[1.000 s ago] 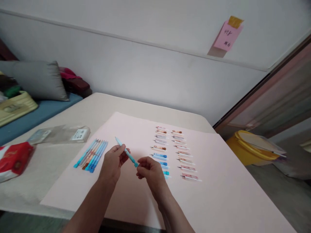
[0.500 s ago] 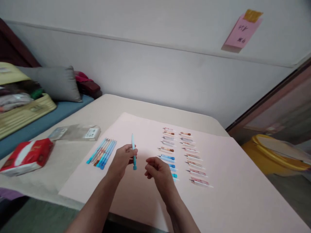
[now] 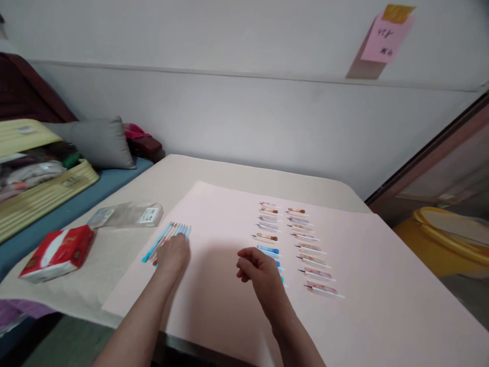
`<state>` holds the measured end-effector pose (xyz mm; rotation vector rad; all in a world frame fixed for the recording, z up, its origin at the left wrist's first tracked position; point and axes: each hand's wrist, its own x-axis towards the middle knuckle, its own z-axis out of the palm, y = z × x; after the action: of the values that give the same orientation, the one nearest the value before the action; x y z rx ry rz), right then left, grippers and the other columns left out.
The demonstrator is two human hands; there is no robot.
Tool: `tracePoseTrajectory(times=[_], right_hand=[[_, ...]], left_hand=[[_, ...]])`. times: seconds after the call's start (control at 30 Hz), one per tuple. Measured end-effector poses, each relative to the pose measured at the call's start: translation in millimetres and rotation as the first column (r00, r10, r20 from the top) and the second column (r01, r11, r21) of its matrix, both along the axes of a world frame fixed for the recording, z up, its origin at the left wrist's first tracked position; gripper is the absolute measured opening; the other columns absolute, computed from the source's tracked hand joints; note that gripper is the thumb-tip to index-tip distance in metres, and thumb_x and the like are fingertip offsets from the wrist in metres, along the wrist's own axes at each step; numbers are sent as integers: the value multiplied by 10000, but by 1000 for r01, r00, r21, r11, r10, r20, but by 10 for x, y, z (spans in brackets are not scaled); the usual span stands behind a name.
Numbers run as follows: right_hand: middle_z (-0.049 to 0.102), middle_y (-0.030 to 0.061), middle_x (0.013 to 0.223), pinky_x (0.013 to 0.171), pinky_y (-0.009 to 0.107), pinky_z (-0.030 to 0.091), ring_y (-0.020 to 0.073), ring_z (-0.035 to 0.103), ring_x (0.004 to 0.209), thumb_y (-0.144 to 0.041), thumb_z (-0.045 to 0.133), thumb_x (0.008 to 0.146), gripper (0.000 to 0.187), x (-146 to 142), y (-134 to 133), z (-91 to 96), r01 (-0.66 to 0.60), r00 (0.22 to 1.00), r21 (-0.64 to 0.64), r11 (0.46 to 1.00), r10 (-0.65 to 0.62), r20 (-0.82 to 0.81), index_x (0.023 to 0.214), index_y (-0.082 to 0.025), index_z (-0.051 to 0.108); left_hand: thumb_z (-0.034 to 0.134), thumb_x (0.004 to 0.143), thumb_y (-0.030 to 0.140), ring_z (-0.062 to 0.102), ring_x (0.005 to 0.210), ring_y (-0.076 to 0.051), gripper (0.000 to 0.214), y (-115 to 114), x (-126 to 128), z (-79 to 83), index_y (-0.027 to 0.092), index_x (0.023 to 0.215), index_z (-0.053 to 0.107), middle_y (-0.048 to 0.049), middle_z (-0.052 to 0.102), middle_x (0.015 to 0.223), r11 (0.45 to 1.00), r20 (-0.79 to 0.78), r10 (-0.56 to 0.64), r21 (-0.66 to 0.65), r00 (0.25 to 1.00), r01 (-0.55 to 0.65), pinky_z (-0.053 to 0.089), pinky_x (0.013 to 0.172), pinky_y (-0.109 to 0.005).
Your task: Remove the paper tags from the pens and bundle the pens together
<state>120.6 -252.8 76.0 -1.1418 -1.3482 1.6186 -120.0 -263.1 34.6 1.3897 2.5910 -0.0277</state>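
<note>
My left hand (image 3: 172,255) lies palm down on the near end of a row of blue and orange pens (image 3: 168,235) at the left of the pink paper sheet (image 3: 214,306). Its fingers are bent together over the pens' ends, and a light blue pen (image 3: 187,231) sticks out from under them at the row's right edge. My right hand (image 3: 255,266) hovers over the middle of the sheet with its fingers curled in and nothing visible in them. Just right of it lie two columns of short pen parts (image 3: 296,244), blue, orange and pink.
A clear plastic packet (image 3: 126,215) and a red tissue pack (image 3: 57,252) lie on the beige table (image 3: 114,255) left of the sheet. A bed with a grey cushion (image 3: 97,142) and a yellow case (image 3: 42,191) stands further left. A yellow tub (image 3: 443,239) sits on the floor at right.
My left hand carried the light blue pen leftward and lowered it onto the pen row. My right hand let go of the pen's end and stayed mid-sheet. The camera view shifted left.
</note>
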Motion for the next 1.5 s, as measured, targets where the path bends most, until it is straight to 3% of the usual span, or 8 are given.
tracePoseTrajectory(times=[0.33,0.67,0.8,0.9,1.07,1.23,1.4,1.5], right_hand=[[607,5,656,501,240,436,121,572,539,-274,590,704,162,-14,11,-12,-5,1000,-3,1000,5,10,811,-155,614],[603,1,655,504,245,432,121,569,535,-262,587,707,149,-3,20,20,8,1000,-10,1000,-8,17,806,-154,613],[601,-4,638,505,246,430,122,569,533,-269,602,697,148,30,47,45,25,1000,-18,1000,-25,8,795,-160,620],[599,1,628,498,240,427,121,563,524,-281,626,689,169,78,83,48,61,998,-15,998,-61,-2,798,-152,624],[598,2,608,488,229,426,118,555,522,-332,669,668,242,259,195,46,139,990,0,990,-139,-26,808,-141,622],[598,-5,614,494,213,412,102,537,518,-326,678,659,253,591,323,138,263,964,58,963,-261,-42,815,-137,616],[587,-5,610,525,234,421,118,548,539,-314,639,684,217,891,366,195,373,925,144,917,-379,19,809,-141,600],[576,-13,625,540,241,419,120,542,545,-308,584,725,166,1001,359,137,339,916,238,910,-377,138,798,-159,588]], left_hand=[[361,782,102,641,823,-310,320,-27,-28,53,101,898,659,-231,667,901,998,-12,14,-61,1000,-15,442,640,-365],[355,796,116,633,858,-314,321,-45,-24,103,91,930,646,-241,656,948,999,-27,8,-50,1000,-9,439,665,-373],[341,830,176,627,870,-312,313,-19,106,101,101,917,632,-221,659,925,998,-12,-64,2,998,64,426,685,-379],[343,851,233,624,860,-287,294,-35,345,93,138,885,619,-173,662,894,979,18,-194,63,981,193,412,695,-363],[381,863,294,616,837,-261,246,-97,729,149,167,932,581,-123,646,884,931,71,-362,87,930,356,397,679,-342],[335,896,307,604,827,-222,255,-89,778,253,184,922,556,-95,642,871,941,34,-338,41,941,336,378,655,-302],[311,904,338,587,764,-210,256,-67,838,326,207,843,522,-61,630,818,930,-1,-341,148,940,337,312,585,-293],[326,895,342,569,710,-196,232,-95,934,364,216,811,501,-44,626,810,917,31,-358,203,933,345,272,560,-292]])
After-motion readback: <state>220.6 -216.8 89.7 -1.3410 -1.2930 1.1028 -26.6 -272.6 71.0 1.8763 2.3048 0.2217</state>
